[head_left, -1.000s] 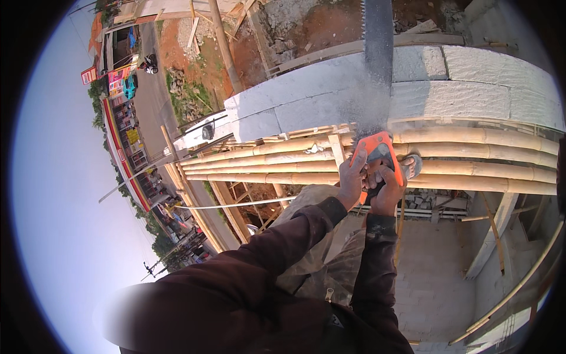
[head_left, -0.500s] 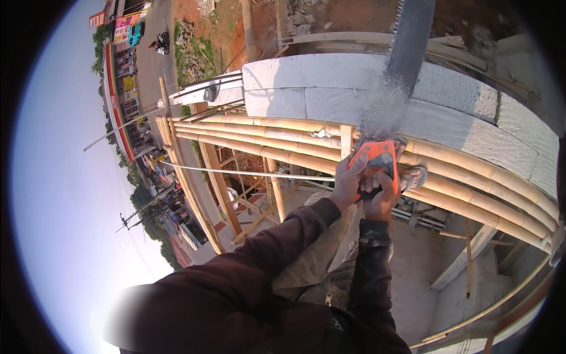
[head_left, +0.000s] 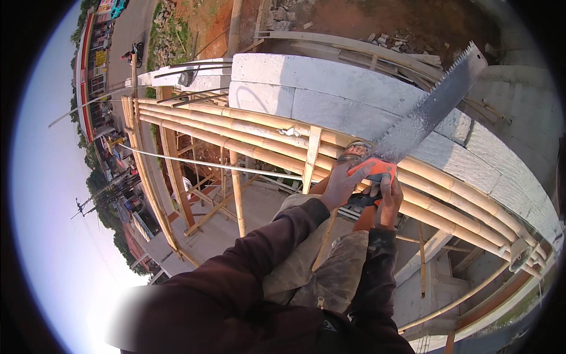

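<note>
My left hand [head_left: 343, 184] and my right hand [head_left: 386, 199] are closed on the orange handle [head_left: 383, 168] of a hand saw. Its wide, toothed grey blade [head_left: 442, 94] slants up to the upper right over a low wall of white blocks [head_left: 330, 85], with white powder on the blade and around its lower part. Beneath the handle are horizontal bamboo poles [head_left: 448, 209] and my sandalled foot [head_left: 354, 150]. My dark sleeves come up from the lower edge, above trousered legs.
A vertical wooden batten [head_left: 311, 156] crosses the bamboo. Timber framing [head_left: 171, 171] drops toward a grey floor below, showing a height. At upper left are a road [head_left: 127, 35] with a motorbike rider [head_left: 132, 53], shopfronts and rubble [head_left: 165, 26]. A thin white pipe [head_left: 212, 162] runs across the left.
The saw has tilted, its blade now slanting right with the tip in view, and the handle and both hands are slightly lower. The whole view has turned, shifting the wall and poles.
</note>
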{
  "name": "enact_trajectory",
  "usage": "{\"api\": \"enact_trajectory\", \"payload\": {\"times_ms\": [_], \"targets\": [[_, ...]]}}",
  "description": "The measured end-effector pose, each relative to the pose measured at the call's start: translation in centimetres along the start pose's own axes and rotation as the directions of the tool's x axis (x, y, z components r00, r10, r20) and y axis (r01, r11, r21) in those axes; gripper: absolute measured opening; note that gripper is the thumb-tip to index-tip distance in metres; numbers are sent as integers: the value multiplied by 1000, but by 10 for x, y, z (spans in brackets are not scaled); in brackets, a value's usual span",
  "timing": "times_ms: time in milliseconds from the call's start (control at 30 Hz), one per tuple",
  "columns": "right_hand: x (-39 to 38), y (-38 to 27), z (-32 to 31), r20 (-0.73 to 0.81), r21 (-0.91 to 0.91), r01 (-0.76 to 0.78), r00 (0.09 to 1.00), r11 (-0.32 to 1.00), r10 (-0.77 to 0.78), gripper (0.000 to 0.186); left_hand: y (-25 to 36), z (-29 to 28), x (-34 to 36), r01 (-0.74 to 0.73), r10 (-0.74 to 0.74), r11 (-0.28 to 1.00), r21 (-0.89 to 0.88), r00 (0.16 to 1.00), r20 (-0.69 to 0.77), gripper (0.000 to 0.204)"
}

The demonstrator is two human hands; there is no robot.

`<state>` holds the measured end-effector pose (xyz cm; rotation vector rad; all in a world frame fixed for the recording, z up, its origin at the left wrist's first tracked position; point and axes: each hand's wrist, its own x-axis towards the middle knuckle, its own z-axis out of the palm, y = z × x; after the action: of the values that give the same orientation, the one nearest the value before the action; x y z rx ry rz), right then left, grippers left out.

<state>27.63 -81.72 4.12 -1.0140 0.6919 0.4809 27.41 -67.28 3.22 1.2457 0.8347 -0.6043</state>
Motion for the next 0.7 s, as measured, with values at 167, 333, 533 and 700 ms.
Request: {"api": "enact_trajectory", "payload": {"times_ms": [167,333,533,700], "targets": [[7,31,38,66,-225,31,998,974,-17,30,-3,-42,-15,-22,13,992,-125,997,-78,45],[23,66,85,228,-292,-14,970,956,84,24,-11,-105,-21,-104,42,976,-192,954,-298,40],[7,48,79,151,-388,-50,982,920,117,26,-28,-82,-30,26,-100,955,-295,966,-238,56],[18,63,112,227,-334,-36,967,942,118,24,-21,-113,-23,-150,46,945,-289,941,-336,46]]}}
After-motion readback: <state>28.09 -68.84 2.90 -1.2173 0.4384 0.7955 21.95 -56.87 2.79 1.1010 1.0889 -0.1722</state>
